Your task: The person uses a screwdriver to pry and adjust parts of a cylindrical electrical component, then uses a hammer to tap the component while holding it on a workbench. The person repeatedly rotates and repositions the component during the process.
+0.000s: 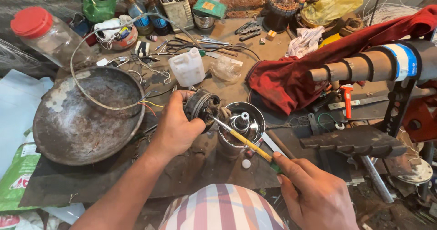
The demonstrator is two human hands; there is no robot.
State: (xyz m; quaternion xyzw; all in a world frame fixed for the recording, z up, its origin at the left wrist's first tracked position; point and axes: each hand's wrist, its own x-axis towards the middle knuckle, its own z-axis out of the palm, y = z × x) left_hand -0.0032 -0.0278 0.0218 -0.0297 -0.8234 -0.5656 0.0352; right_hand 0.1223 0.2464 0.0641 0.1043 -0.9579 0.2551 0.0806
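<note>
Both hands are busy: my left hand (175,127) clamps a dark round motor core (201,106), my right hand (314,194) pinches a yellow-handled screwdriver (241,139) (tip touching it) above the shiny metal cup (241,123).

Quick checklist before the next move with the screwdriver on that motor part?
1. Left hand has a firm grip on the motor part: ok.
2. Right hand holds the yellow-handled screwdriver: ok.
3. Tip on the part: ok; seated in a screw: cannot tell.
4. Coloured wires away from the tip: ok.
5. Shiny housing upright below the shaft: ok.
</note>
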